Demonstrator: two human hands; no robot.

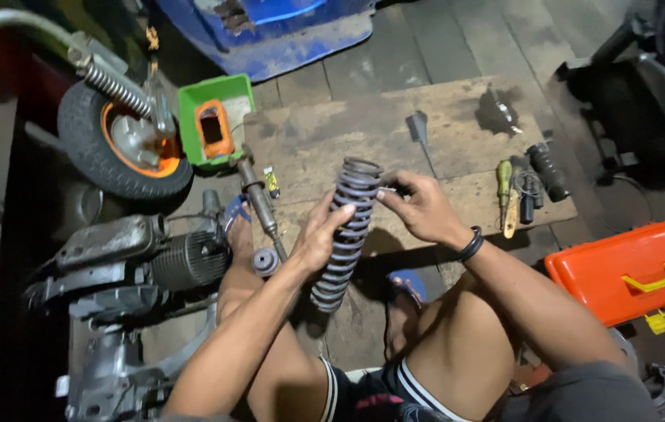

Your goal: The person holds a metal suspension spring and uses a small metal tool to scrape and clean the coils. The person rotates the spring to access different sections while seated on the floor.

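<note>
Right, head view: left hand (318, 234) wrapped around the middle of a dark coil spring (345, 231), held tilted above the wooden board (457, 109). Right hand (420, 207) pinches a small part at the spring's top end, fingers closed on it. Screwdriver (503, 183) and black grip (549, 171) lie on the board; orange toolbox (636, 270) sits right, wheel (123, 144) left.

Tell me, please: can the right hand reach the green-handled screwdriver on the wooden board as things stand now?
Probably yes. The screwdriver lies uncovered on the wooden board, just beyond the right hand, nothing between them. But that hand now grips the top of the coil spring, so it must release first.
</note>
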